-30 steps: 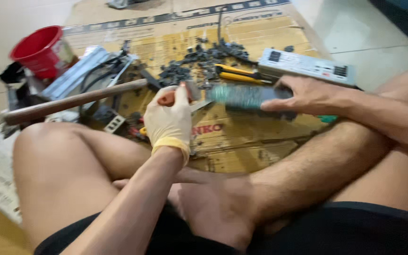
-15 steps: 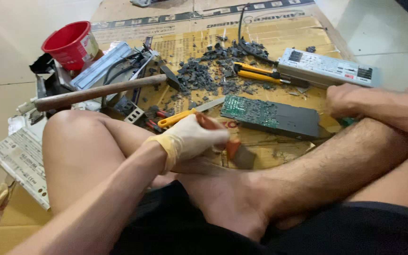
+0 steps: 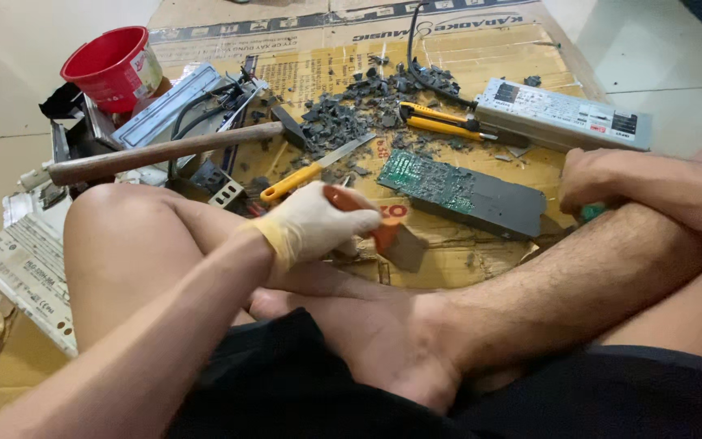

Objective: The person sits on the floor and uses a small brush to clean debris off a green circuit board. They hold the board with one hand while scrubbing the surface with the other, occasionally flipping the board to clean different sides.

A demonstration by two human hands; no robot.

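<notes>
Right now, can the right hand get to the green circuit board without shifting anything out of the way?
Probably yes. The right hand rests just beside the circuit board, which lies flat on the cardboard with nothing on top of it or between them. That hand already grips something green, though, so it may not be free to grasp.

Bare cardboard sheet lies open just in front of the green circuit board on its dark metal plate. Behind it, the heap of dark broken chips, yellow-handled pliers and long wooden-handled hammer crowd the way.
</notes>
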